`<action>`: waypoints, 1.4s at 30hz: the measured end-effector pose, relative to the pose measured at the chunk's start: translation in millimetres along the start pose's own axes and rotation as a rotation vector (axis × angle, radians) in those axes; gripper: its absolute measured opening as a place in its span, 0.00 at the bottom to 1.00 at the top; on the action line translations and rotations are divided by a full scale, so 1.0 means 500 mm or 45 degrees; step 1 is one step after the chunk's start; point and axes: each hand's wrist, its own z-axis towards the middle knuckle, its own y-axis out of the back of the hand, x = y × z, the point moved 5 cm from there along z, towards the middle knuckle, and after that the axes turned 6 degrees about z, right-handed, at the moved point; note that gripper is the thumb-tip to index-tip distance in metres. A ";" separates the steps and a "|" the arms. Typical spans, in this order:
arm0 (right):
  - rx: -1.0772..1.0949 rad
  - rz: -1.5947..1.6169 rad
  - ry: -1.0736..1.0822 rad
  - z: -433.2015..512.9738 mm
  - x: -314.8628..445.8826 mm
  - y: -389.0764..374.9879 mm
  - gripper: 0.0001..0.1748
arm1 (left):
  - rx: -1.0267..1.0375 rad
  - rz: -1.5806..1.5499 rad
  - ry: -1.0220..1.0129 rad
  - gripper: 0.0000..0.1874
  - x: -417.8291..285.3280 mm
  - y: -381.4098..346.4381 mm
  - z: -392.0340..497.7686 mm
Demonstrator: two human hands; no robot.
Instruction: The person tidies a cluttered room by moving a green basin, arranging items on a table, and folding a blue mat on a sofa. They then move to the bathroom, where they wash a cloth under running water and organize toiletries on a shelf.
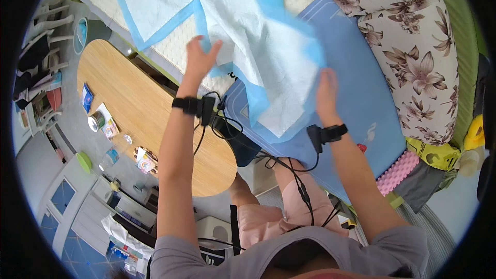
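Note:
A blue-edged white disposable underpad (267, 50) lies rumpled and partly blurred before me, across the cream quilted mattress pad and a blue mat (348, 73). My left hand (203, 56) is at its left edge, thumb and fingers spread, with nothing visibly gripped. On the opposite side, my right hand (328, 95) has its fingertips at the underpad's blue margin; blur hides whether they pinch it. A second underpad (159, 4) is spread flatter at the upper left. Both wrists wear black straps with cabled modules.
Floral cushions (418, 62) line the right side. A pink bumpy foam roller (398, 172) sits by the mat's lower right corner. To the left stands a wooden table (128, 81) with a jar (96, 121) and small packets. Cables (298, 178) hang before my body. Beyond is a bin (91, 33).

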 end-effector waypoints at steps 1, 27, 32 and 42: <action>-0.150 0.130 -0.182 0.015 -0.025 0.037 0.17 | -0.200 0.163 0.140 0.27 0.034 0.007 0.013; -0.052 0.601 -0.610 0.205 -0.101 -0.068 0.16 | -0.206 0.339 -0.439 0.27 0.208 0.256 -0.213; 0.152 0.183 -0.494 0.179 -0.120 -0.047 0.21 | 0.065 0.184 0.015 0.23 0.285 0.400 -0.631; 0.244 -0.121 -0.679 -0.078 -0.128 0.199 0.11 | -0.686 -0.192 0.910 0.18 0.566 0.799 -1.335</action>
